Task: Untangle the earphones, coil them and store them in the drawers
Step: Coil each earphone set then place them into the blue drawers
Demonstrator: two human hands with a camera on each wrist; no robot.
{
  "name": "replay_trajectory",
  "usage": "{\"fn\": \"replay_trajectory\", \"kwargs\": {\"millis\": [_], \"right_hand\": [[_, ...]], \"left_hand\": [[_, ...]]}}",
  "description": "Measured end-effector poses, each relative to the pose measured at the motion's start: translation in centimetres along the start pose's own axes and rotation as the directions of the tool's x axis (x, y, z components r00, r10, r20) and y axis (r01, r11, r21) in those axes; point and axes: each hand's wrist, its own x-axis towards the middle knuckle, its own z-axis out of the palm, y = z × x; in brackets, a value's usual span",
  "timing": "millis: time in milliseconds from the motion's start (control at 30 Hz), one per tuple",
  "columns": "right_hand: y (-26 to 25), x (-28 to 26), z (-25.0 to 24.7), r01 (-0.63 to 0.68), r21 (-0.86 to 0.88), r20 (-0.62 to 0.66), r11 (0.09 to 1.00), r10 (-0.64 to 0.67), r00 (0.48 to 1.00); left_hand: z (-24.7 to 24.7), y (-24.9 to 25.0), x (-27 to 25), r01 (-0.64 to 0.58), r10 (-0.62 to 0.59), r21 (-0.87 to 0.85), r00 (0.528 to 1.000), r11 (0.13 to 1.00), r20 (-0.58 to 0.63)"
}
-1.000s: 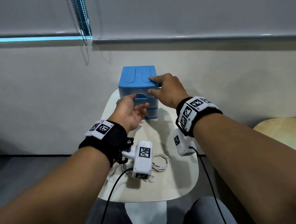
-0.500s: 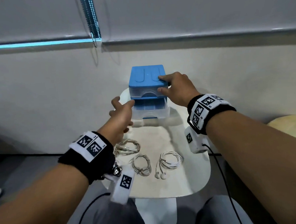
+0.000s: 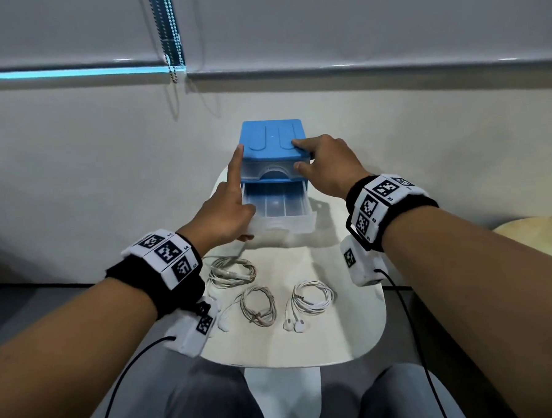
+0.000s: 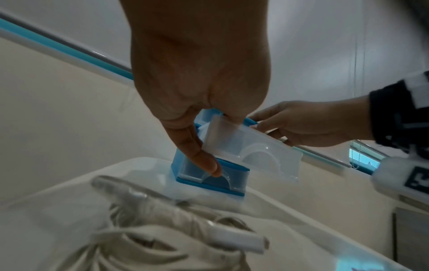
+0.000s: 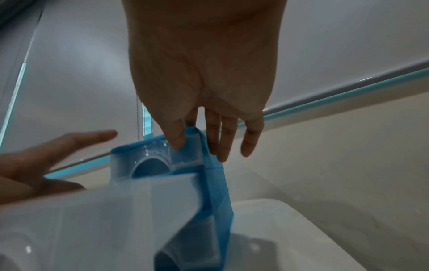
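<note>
A small blue drawer unit [image 3: 271,138] stands at the far end of a white surface [image 3: 354,326]. Its middle drawer [image 3: 278,215] is pulled out, clear and empty. The left hand [image 3: 224,218] holds that drawer's front left corner with curled fingers, the index finger straight up along the unit's left edge. The right hand [image 3: 326,164] steadies the unit: fingers lie fairly straight over its top and right side, thumb on the top drawer's front. Three coiled earphones lie on the surface nearer the person: one [image 3: 231,272] by the left wrist, one [image 3: 259,305] in the middle, one [image 3: 309,298] to the right, none touching the unit.
</note>
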Motion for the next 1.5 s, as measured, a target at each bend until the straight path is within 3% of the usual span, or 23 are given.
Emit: {"fn": "replay_trajectory", "kwargs": {"millis": [67,133,233,267,300,333,400,433,467,567,700,833,1033,1167,1400,1500], "right_hand": [[-0.6,-0.3,-0.3,-0.003,-0.106,0.017,0.994,0.005,1.000],[-1.5,-1.2,-0.6,0.038,-0.180,-0.044,0.983,-0.046,0.998],[-3.9,-3.7,-1.2,0.224,-0.064,-0.156,0.972,-0.232,0.960],[-4.7,-4.7,-1.3,0.271,-0.024,-0.080,0.962,-0.272,0.959],[-5.7,-5.8,-1.3,0.301,-0.004,0.075,0.954,-0.300,0.951],[-6.5,-6.8,-1.2,0.312,-0.009,0.285,0.950,-0.296,0.912],[-7.9,-8.4,0.0,0.365,-0.110,0.645,0.925,-0.212,0.734],[-8.2,-8.8,1.1,0.423,-0.174,0.721,0.889,-0.178,0.669],[-8.3,-9.0,2.3,0.480,-0.235,0.736,0.845,-0.168,0.656],[-8.4,-8.9,5.3,0.534,-0.376,0.671,0.758,-0.175,0.721],[-8.7,-9.2,6.8,0.520,-0.434,0.599,0.735,-0.196,0.777],[-9.2,-9.8,6.6,0.512,-0.443,0.593,0.736,-0.188,0.783],[-9.2,-9.5,3.1,0.484,-0.392,0.435,0.782,-0.306,0.847],[-9.1,-9.0,-0.7,0.484,-0.429,0.329,0.763,-0.367,0.870],[-8.1,-6.7,-5.6,0.340,-0.428,0.110,0.837,-0.325,0.939],[-7.7,-6.1,-5.9,0.315,-0.424,0.078,0.849,-0.313,0.947]], "left_hand": [[-0.3,-0.1,0.4,0.015,-0.015,0.031,1.000,0.999,0.006],[-0.3,-0.2,0.5,0.030,-0.030,0.049,1.000,0.998,0.003],[-0.5,-0.4,0.4,0.019,-0.018,0.015,1.000,1.000,-0.012],[-0.6,-0.4,0.5,0.019,-0.019,-0.012,1.000,1.000,-0.005],[-0.8,-0.5,0.4,0.021,-0.021,-0.036,1.000,0.999,0.005],[-1.0,-0.5,0.5,0.023,-0.022,-0.057,1.000,0.998,0.016],[-1.5,-0.3,0.6,0.040,-0.036,-0.098,0.998,0.994,0.043],[-1.8,-0.2,0.6,0.047,-0.041,-0.106,0.998,0.993,0.056],[-2.0,-0.1,0.6,0.049,-0.042,-0.108,0.997,0.993,0.068],[-2.3,0.1,0.7,0.060,-0.051,-0.093,0.994,0.994,0.096],[-2.4,-0.1,0.8,0.056,-0.051,-0.047,0.993,0.997,0.103],[-2.3,-0.3,0.8,0.060,-0.052,-0.078,0.993,0.995,0.108],[-2.0,-0.5,0.7,0.066,-0.043,-0.191,0.991,0.979,0.125],[-2.1,-0.6,0.8,0.064,-0.046,-0.168,0.993,0.984,0.110],[-2.2,0.1,0.3,0.126,-0.094,-0.205,0.983,0.971,0.159],[-2.5,0.1,0.2,0.136,-0.097,-0.215,0.978,0.967,0.186]]}}
